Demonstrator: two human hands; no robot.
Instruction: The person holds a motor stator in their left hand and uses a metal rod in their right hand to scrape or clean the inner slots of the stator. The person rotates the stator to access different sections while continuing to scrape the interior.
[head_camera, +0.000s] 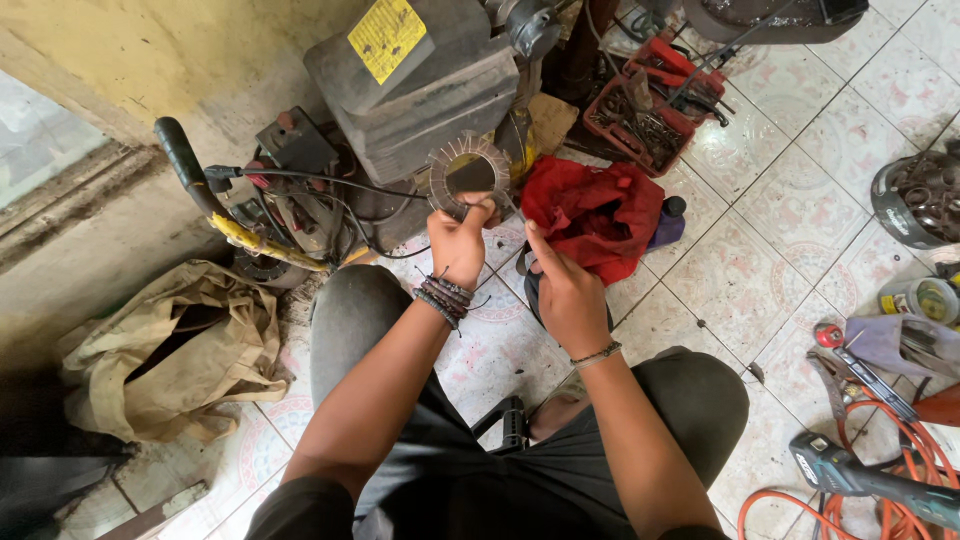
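Nearest, by the person's right knee, an orange hose (890, 470) coils over the tiled floor (740, 290) beside a dark power tool (850, 472); a shifting foot could catch a loop and drag the tool along. Further up, the right hand (568, 295) is loosely curled, its fingers resting just beside a red rag (598, 215); whether it grips anything I cannot tell. The left hand (458, 245) pinches a ring-shaped slotted metal core (465, 172) by its lower rim, held upright above the floor. A grip by one edge alone looks risky: the core might slip and strike the tiles, and its thin teeth could bend or nick the fingertips. Beyond stands a dark grey machine (420, 90) with loose black cables (320, 195), close enough to snag the raised core. A red tray (650, 110) of small parts lies well apart.
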